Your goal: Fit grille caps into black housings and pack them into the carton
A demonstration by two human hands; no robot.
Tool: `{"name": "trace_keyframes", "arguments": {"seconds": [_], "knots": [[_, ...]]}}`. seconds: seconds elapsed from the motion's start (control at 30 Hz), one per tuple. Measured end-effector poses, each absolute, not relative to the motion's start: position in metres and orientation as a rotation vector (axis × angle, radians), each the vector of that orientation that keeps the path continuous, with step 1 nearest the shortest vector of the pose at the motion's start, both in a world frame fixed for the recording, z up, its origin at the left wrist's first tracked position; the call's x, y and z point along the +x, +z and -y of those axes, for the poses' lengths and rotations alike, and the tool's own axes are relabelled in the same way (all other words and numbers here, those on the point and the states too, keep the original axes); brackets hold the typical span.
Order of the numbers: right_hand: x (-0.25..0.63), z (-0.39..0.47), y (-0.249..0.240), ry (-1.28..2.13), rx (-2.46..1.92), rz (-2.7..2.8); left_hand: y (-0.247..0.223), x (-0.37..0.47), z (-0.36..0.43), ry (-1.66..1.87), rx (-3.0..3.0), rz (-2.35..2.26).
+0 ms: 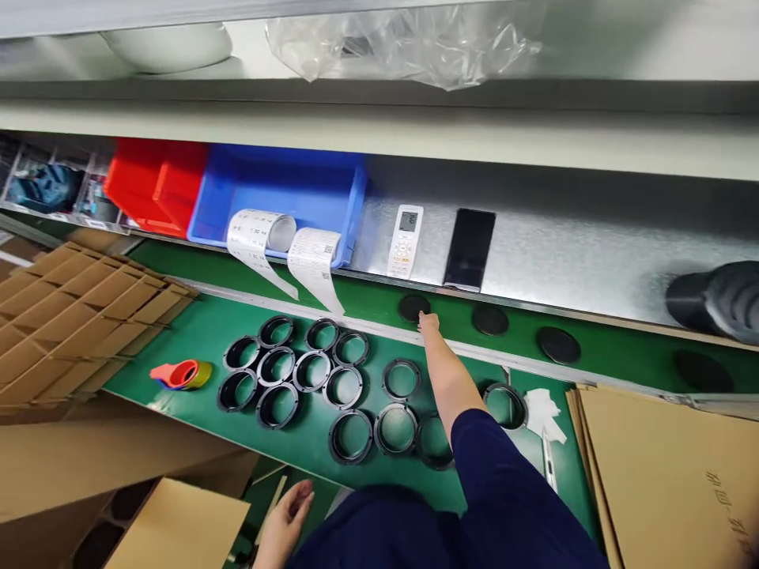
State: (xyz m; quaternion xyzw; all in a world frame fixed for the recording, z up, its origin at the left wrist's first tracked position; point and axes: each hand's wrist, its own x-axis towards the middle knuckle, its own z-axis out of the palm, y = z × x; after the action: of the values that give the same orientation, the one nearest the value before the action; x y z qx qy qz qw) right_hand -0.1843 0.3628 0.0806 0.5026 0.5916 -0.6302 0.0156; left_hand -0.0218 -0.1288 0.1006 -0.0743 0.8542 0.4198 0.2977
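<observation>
My right hand [428,322] is stretched forward to the back of the green bench, its closed fingers at the lower right edge of a flat black disc [413,307]. The fingertips are small and partly hidden there. Low in the view, my left hand [287,518] is held in front of the bench edge, fingers loosely bent, with nothing in it. Between the hands lie several black rings [350,436], standing open side up on the bench. One more ring [505,406] lies right of my right forearm.
Further black discs [558,345] line the green strip at the back. A metal shelf holds a blue bin [285,182], a red bin [157,186], a remote control [405,241] and a phone [470,249]. Tape rolls [188,374], cardboard dividers [77,316] and cardboard sheets [670,474] flank the rings.
</observation>
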Motion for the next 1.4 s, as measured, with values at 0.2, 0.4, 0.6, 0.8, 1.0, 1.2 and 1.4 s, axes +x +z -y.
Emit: {"name": "trace_keyframes", "arguments": {"seconds": [0.2,0.4,0.6,0.8,1.0,1.2,1.4], "knots": [[-0.168,-0.338,0.091,-2.446,1.455,-1.618,0.121,-0.032,0.093,1.194,-0.185,-2.211],[-0.056,-0.271,0.130,-2.761,1.119,-1.432,0.140,-0.078,0.018,1.441,-0.005,-1.847],[0.038,-0.172,0.173,-2.918,0.921,-1.381,0.180,-0.095,-0.051,1.938,-0.096,-0.852],[0.074,-0.123,0.196,-2.318,1.198,-2.247,0.207,-0.076,-0.038,1.797,-0.129,-0.654],[0.074,-0.113,0.219,-1.387,0.884,-3.302,0.217,-0.072,-0.002,1.734,-0.200,-0.627],[0.057,-0.102,0.217,-1.208,0.627,-3.367,0.223,-0.071,0.022,1.780,-0.207,-0.686],[0.048,-0.098,0.212,-1.314,0.453,-3.291,0.218,-0.068,0.039,1.680,-0.215,-0.703]]}}
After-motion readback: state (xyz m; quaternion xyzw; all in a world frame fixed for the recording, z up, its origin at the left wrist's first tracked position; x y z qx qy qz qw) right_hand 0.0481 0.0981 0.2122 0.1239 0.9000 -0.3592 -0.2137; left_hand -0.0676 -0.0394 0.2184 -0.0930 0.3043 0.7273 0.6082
